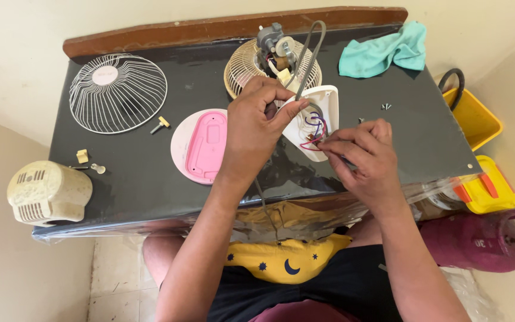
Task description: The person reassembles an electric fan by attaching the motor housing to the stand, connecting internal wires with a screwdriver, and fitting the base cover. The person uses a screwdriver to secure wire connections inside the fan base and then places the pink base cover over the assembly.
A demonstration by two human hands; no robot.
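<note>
My left hand [256,122] grips the grey power cord [305,62] and steadies a white plastic fan housing [323,110] with coloured wires [316,128] inside. My right hand [368,158] pinches at those wires on the housing's lower edge; whatever its fingertips hold is too small to make out. Behind the housing stands the fan motor [272,50] mounted on a cream rear grille [242,68]. A pink and white base plate [201,146] lies just left of my left hand.
On the dark table [138,173] lie a white front grille [117,92], a cream motor cover [49,192], small knobs [161,124], screws [385,107] and a teal cloth [382,50]. Yellow bins [475,116] and a maroon gas cylinder [478,238] stand to the right.
</note>
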